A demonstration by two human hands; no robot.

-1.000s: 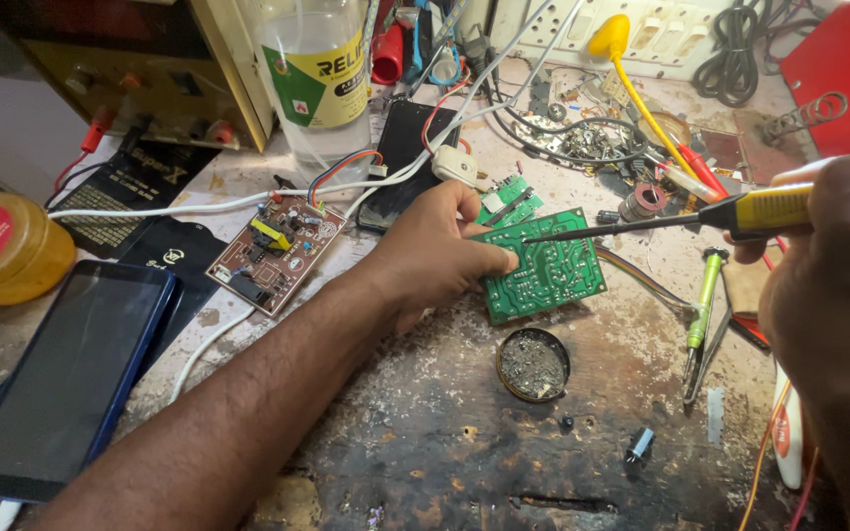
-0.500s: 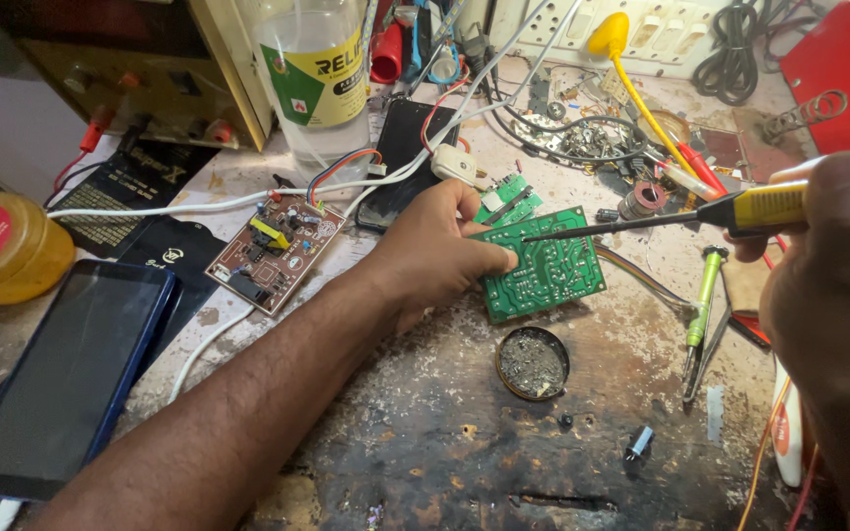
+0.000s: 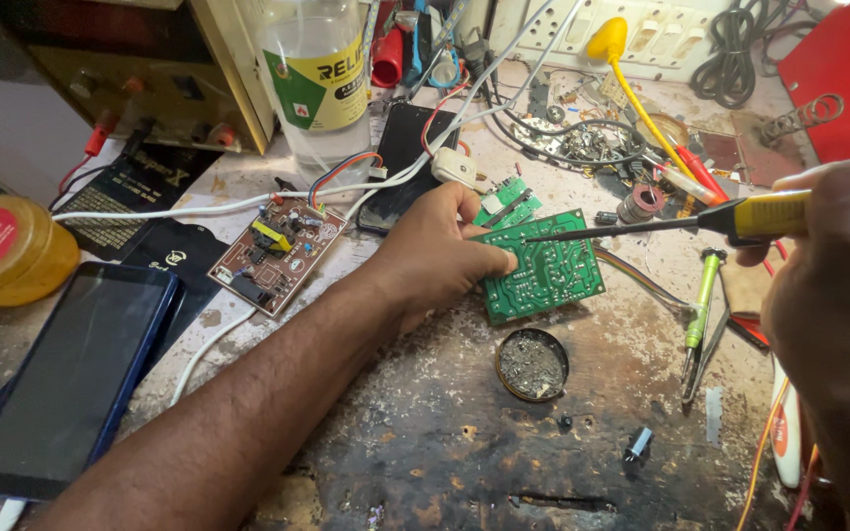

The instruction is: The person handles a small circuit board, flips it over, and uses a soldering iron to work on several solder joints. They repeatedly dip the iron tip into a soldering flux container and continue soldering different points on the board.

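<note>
- While the left hand (image 3: 442, 258) presses down the green circuit board (image 3: 543, 275), the round tin (image 3: 532, 364) lies just below it.
- From the board's right, the right hand (image 3: 833, 295) grips the soldering iron (image 3: 641, 228), whose long axis runs leftward, tip over the board.

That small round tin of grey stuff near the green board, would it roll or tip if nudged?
Probably not: the tin lies flat and shallow on the rough bench, so it would likely slide. It looks small and light, so a bump from the left hand might shift it easily.
</note>
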